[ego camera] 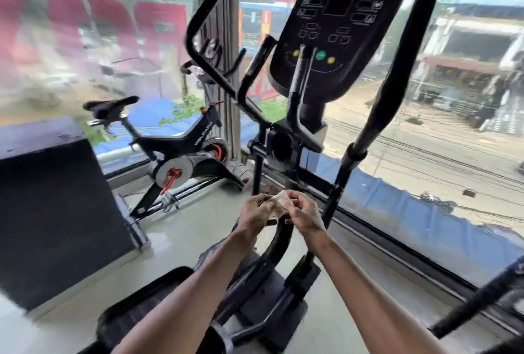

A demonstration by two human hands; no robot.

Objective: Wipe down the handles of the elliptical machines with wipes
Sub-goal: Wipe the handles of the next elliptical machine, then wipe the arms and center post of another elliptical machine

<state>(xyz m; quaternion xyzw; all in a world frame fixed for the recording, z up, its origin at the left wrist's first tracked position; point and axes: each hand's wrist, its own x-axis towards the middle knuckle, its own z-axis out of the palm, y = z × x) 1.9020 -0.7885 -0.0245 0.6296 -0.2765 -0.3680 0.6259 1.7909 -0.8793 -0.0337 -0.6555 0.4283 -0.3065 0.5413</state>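
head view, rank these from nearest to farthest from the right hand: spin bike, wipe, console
1. wipe: pinched by the right hand itself, together with the left hand.
2. console: straight ahead, higher up.
3. spin bike: far left, by the window.

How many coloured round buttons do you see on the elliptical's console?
3: left yellow button, green button in the middle, right yellow button, low on the console. The grip crossing in front may hide another.

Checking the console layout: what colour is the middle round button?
Green. The middle button sits between two yellow buttons; the head view shows it best.
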